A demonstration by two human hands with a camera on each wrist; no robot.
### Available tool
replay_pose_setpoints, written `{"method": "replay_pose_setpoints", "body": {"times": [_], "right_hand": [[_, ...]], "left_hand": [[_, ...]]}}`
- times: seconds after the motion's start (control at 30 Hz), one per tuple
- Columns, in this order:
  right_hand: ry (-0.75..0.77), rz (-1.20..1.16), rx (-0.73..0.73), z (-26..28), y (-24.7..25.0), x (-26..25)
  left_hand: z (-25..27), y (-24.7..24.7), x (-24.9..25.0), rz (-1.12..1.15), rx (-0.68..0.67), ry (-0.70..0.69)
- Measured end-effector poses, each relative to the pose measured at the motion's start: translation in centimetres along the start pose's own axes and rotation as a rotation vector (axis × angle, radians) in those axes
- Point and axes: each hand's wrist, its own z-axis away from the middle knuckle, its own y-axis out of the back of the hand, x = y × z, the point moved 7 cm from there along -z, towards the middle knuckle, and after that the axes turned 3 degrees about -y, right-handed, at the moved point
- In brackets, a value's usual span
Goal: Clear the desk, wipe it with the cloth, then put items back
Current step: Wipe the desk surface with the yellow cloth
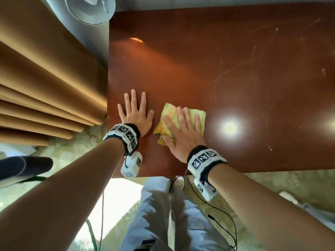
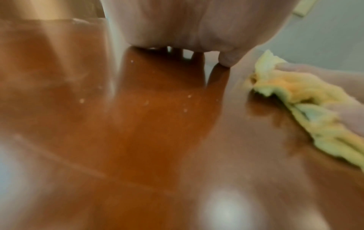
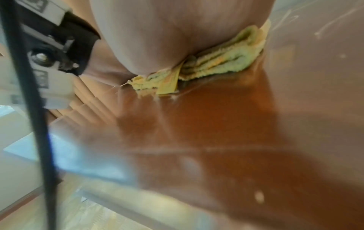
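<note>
Left hand: my left hand [image 1: 135,115] lies flat on the desk [image 1: 217,69], fingers straight and spread, holding nothing; the left wrist view shows my thumb tip [image 2: 228,60] touching the glossy wood.
Left of that hand: tan curtain folds [image 1: 45,87] hang just past the desk's left edge, with a white lamp shade [image 1: 90,9] further out above them.
Left wristband: a black and white band [image 1: 125,135] with square coded markers sits on my left wrist; I can read no words on it.
Cloth: the yellow-green cloth [image 1: 181,122] lies folded on the desk just right of my left hand, apart from it, and under my right hand; in the right wrist view its stacked layers [image 3: 216,62] show beneath the palm.
Right hand: my right hand [image 1: 183,134] presses flat on the cloth, fingers straight and slightly spread, not curled round it.
Right wristband: same kind of marker band [image 1: 204,160]; no readable writing.
Right of that hand: bare wood with faint curved smears [image 1: 253,57] and a bright round light reflection [image 1: 229,126] just beside the cloth.
Writing: I see no brand or label.
</note>
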Motion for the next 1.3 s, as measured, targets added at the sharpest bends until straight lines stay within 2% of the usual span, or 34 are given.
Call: {"method": "replay_pose_setpoints", "body": {"times": [0.13, 0.37, 0.47, 0.63, 0.9, 1.07, 1.13, 1.3], "right_hand": [[0.021, -0.012, 0.012, -0.2, 0.1, 0.2], [-0.09, -0.039, 0.073, -6.8, 3.0, 2.7], [-0.101, -0.027, 0.102, -7.9, 3.4, 3.0], [-0.118, -0.032, 0.102, -6.0, 2.8, 2.0], [0.039, -0.032, -0.045, 5.0, -2.9, -4.7], [0.083, 0.001, -0.046, 4.0, -2.3, -3.5], [0.037, -0.007, -0.041, 1.9, -1.1, -1.9], [-0.217, -0.03, 0.021, -4.4, 2.4, 3.2]], "left_hand": [[0.0, 0.2, 0.0, -0.01, 0.003, -0.002], [0.5, -0.3, -0.3, -0.014, 0.021, -0.016], [0.5, -0.4, -0.3, -0.018, 0.036, -0.015], [0.5, -0.4, -0.1, -0.023, 0.027, -0.027], [0.4, -0.4, -0.2, -0.016, -0.004, -0.038], [0.4, -0.4, -0.2, -0.003, -0.007, -0.056], [0.4, -0.4, -0.3, 0.003, -0.009, -0.056], [0.6, -0.4, -0.3, -0.018, 0.008, -0.06]]}}
